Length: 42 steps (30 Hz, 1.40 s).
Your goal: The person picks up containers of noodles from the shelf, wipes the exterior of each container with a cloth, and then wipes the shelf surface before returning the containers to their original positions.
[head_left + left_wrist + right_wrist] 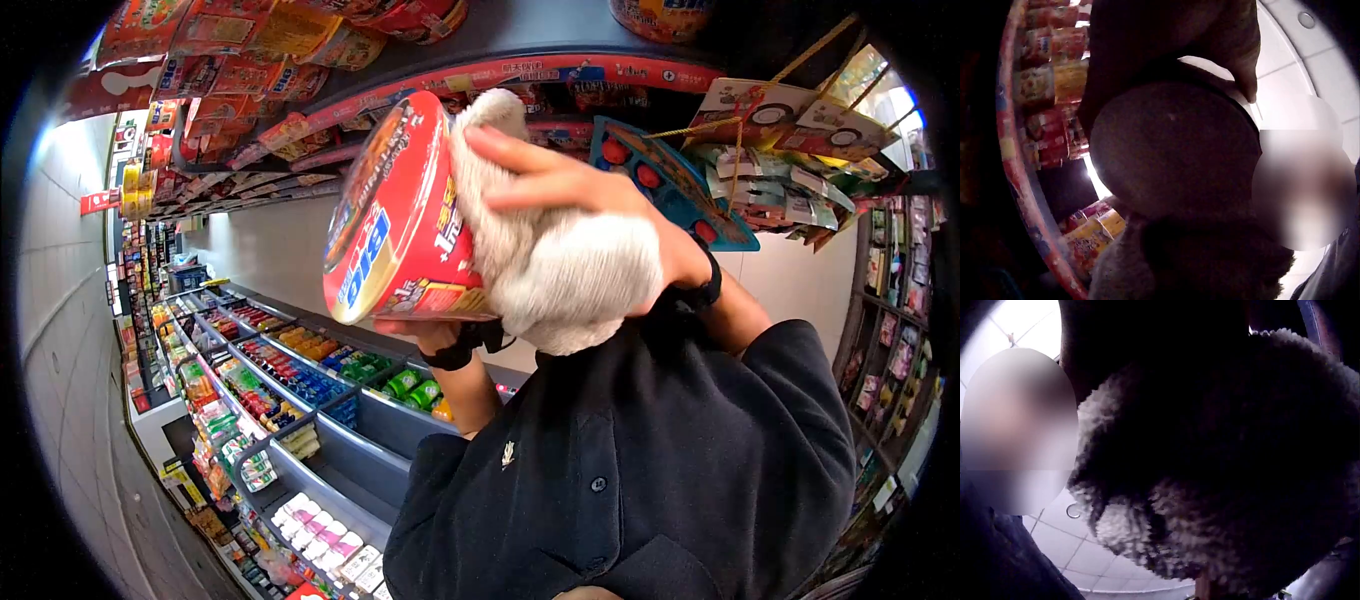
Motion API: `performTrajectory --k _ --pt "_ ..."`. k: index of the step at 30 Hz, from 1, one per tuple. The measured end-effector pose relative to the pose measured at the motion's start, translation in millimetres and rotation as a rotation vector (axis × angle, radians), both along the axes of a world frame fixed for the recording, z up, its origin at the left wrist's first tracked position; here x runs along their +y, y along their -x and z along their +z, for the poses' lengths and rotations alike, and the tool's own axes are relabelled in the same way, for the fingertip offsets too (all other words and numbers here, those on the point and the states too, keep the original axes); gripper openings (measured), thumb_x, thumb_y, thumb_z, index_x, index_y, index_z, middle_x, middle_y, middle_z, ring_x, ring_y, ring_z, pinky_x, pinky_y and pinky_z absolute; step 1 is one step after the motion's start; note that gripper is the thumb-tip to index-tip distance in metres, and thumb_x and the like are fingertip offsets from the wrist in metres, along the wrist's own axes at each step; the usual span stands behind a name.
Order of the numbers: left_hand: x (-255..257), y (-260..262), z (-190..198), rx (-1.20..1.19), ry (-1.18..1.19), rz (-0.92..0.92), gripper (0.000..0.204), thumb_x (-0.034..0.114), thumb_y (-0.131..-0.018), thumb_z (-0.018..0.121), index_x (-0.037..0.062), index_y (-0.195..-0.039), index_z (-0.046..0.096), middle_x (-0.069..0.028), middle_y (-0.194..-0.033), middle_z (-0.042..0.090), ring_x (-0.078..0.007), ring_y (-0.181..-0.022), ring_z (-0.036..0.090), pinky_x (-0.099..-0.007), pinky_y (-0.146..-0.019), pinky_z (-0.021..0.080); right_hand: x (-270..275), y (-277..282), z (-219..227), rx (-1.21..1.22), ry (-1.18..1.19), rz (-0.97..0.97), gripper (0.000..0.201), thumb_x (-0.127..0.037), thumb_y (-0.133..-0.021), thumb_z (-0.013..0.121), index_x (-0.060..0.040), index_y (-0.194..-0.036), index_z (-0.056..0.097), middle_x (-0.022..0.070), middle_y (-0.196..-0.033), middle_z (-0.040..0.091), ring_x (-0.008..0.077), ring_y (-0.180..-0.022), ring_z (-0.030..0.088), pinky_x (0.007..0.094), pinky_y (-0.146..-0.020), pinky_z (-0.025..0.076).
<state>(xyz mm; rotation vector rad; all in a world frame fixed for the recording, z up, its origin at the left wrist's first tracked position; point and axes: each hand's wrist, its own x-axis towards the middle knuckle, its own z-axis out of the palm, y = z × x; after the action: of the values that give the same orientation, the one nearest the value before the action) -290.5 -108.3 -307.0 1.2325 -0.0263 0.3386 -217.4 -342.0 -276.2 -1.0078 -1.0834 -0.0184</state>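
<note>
A red instant noodle tub (415, 215) is held up tilted before the chest, its printed lid facing left in the head view. My left hand (408, 327) grips it from below and is mostly hidden behind it. In the left wrist view the tub's round base (1175, 150) shows dark, with the left hand (1172, 37) spread around its edge. My right hand (600, 190) holds a bunched whitish cloth (560, 265) against the tub's side, fingers lying over the fabric. Shaggy cloth (1129, 531) fills much of the right wrist view.
A shelf with a red price strip (600, 72) and more noodle tubs (330, 45) runs along the top. Below left stands a grey sectioned rack (345, 470) of packaged goods. A teal tray-like package (665, 185) and corded gift boxes (785, 115) hang at right.
</note>
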Motion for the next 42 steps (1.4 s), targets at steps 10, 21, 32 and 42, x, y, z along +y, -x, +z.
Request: performTrajectory --k 10,21,32,42 --pt "-9 -19 -1 0.036 -0.112 -0.002 0.121 0.081 -0.062 0.063 -0.0017 -0.143 0.027 -0.017 -0.14 0.041 -0.03 -0.127 0.044 -0.0471 -0.108 0.035 -25 -7 -17 0.569 0.014 0.024 0.084 -0.017 -0.062 0.074 0.0003 -0.138 0.042 0.0113 -0.141 0.044 0.0191 -0.125 0.044 0.0349 -0.107 0.033" --pt "8 -14 -61 -0.171 0.562 -0.564 0.091 0.066 -0.081 0.058 0.0096 -0.146 0.028 -0.0137 -0.144 0.041 -0.0323 -0.13 0.044 -0.0549 -0.105 0.039 -22 -10 -11 0.683 0.019 0.152 0.089 -0.014 -0.056 0.075 0.001 -0.137 0.041 0.0131 -0.138 0.047 0.0232 -0.128 0.043 0.0374 -0.11 0.03" --pt "0 -27 -25 0.026 0.216 -0.301 0.102 0.076 -0.075 0.055 0.0085 -0.146 0.028 -0.0157 -0.143 0.041 -0.0347 -0.126 0.046 -0.0564 -0.102 0.042 -63 -18 19 0.894 -0.204 -0.1 0.05 -0.013 -0.078 0.058 0.0033 -0.125 0.053 0.013 -0.113 0.064 0.0223 -0.101 0.063 0.0343 -0.092 0.05" --pt "-42 -50 -1 -0.053 -0.11 0.029 0.088 0.057 -0.085 0.062 0.0029 -0.143 0.025 -0.0144 -0.139 0.041 -0.0231 -0.128 0.042 -0.0371 -0.106 0.034 -19 1 -19 0.868 -0.223 -0.164 0.066 -0.008 -0.077 0.061 -0.0028 -0.139 0.04 0.0102 -0.131 0.052 0.0225 -0.118 0.053 0.035 -0.1 0.044"
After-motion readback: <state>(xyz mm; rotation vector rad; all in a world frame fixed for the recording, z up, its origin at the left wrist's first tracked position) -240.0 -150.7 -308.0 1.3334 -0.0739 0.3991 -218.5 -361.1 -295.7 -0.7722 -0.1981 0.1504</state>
